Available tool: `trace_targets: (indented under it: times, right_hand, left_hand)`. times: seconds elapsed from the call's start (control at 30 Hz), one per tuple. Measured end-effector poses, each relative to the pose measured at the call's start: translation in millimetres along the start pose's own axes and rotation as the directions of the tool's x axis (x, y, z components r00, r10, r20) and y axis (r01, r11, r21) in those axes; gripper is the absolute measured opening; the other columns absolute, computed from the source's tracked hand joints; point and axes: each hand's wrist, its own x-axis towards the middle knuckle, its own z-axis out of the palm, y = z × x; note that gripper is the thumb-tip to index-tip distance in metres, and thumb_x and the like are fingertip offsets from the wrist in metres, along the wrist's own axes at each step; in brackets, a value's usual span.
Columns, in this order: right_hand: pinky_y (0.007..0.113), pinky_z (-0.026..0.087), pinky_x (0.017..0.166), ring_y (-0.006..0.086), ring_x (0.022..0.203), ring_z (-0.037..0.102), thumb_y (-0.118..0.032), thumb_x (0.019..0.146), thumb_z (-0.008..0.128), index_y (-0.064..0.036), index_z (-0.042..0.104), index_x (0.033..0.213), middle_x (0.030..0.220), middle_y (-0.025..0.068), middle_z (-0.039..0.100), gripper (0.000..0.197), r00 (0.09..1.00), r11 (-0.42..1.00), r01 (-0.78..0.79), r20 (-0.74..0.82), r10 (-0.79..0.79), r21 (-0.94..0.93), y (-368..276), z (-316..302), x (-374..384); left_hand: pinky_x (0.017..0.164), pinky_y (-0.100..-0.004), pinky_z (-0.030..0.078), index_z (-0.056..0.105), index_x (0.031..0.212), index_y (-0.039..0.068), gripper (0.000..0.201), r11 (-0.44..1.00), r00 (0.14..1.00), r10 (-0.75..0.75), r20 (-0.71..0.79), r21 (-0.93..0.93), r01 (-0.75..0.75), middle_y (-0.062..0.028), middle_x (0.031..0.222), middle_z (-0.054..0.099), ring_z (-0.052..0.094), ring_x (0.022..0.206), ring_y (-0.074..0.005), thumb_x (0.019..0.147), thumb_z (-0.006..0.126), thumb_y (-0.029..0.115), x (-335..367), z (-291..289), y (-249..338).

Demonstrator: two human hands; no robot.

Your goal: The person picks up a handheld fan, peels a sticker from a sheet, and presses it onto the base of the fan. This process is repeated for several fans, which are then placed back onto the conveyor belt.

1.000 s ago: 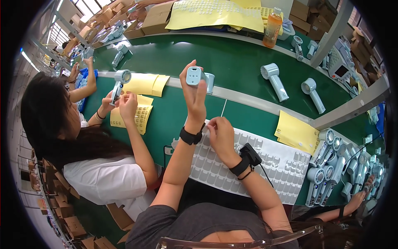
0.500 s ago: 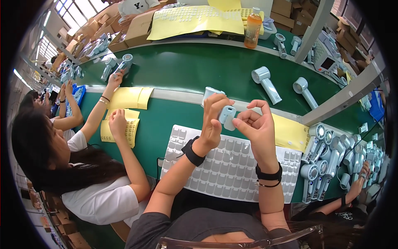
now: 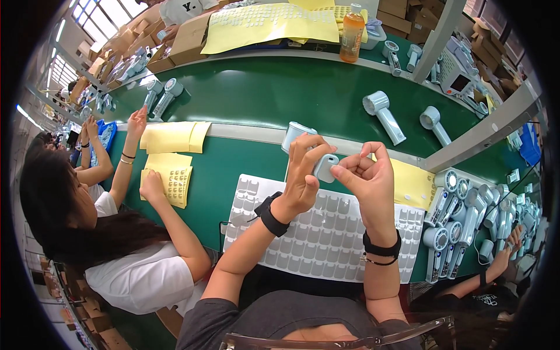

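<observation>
A light blue handheld fan is in my left hand, its round head beyond my fingers and its handle end toward me. A grey rounded sticker lies against that handle end, below a small slot. My right hand pinches the sticker's edge between thumb and forefinger, the other fingers curled loosely. Below both hands is a white sheet with rows of grey stickers, a few spots at its upper part bare. My left fingers hide the middle of the fan.
Two light blue fans lie on the green belt ahead. Many fans crowd the right side. Yellow sheets lie beyond the sticker sheet. A co-worker sits at left, and a drink bottle stands at the back.
The grey sticker, earlier hanging partly off the handle end, now lies flatter against it. The handle end has tilted. The co-worker's hand at left has let go of a fan.
</observation>
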Motion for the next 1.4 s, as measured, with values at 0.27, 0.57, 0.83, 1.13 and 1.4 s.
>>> trace_targets:
  times: [0.27,0.57,0.83,1.13,1.4]
  right_hand:
    - [0.023,0.05,0.076,0.0099,0.079,0.062,0.004,0.08,0.074,-0.0093,0.037,0.1,0.085,0.0082,0.066,0.044,1.0,1.0,-0.003,0.001,0.003,-0.027,0.5,-0.2,0.7]
    - [0.024,0.051,0.076,0.0107,0.078,0.062,0.004,0.08,0.074,-0.0094,0.038,0.099,0.084,0.0082,0.066,0.043,1.0,0.999,-0.009,-0.003,0.009,-0.04,1.0,-1.7,2.1]
    - [0.023,0.05,0.072,0.0111,0.077,0.063,0.004,0.079,0.076,-0.0083,0.038,0.099,0.082,0.0084,0.066,0.044,0.998,0.989,0.027,-0.047,-0.034,-0.147,7.3,-0.8,1.5]
    - [0.022,0.046,0.062,0.0069,0.069,0.058,-0.003,0.08,0.077,-0.0063,0.044,0.098,0.081,0.0048,0.065,0.037,0.984,0.848,0.034,-0.132,-0.122,-0.529,-6.4,5.3,-4.9]
    - [0.028,0.048,0.062,0.012,0.072,0.059,-0.024,0.089,0.07,-0.0019,0.055,0.092,0.078,0.0037,0.062,0.027,0.968,0.938,-0.252,0.068,0.242,0.238,55.0,-54.6,23.1]
  left_hand:
    - [0.106,-0.052,0.027,0.055,0.122,0.006,0.064,1.0,1.0,0.005,-0.002,0.019,-0.004,-0.0138,0.114,0.051,0.046,0.108,-0.0332,0.101,0.019,0.056,-1.7,1.3,-1.3]
    - [0.106,-0.0522,0.027,0.055,0.121,0.006,0.065,0.999,1.0,0.022,0.0,0.036,-0.022,-0.0139,0.114,0.051,0.046,0.108,-0.033,0.101,0.02,0.057,-1.8,1.4,-1.7]
    - [0.105,-0.0531,0.027,0.055,0.121,0.005,0.062,0.996,0.999,0.035,0.006,0.084,-0.036,-0.0144,0.113,0.051,0.047,0.106,-0.0327,0.1,0.025,0.056,-2.8,2.0,0.0]
    - [0.1,-0.0488,0.032,0.053,0.117,0.006,0.042,0.997,0.998,0.049,-0.026,0.062,-0.047,-0.0148,0.11,0.052,0.049,0.103,-0.0334,0.094,0.051,0.041,-0.5,0.5,3.7]
    - [0.096,-0.0449,0.035,0.056,0.112,0.006,0.035,0.997,0.983,0.079,0.164,0.01,-0.081,-0.0142,0.109,0.054,0.049,0.104,-0.0336,0.082,0.065,0.021,6.2,10.7,1.5]
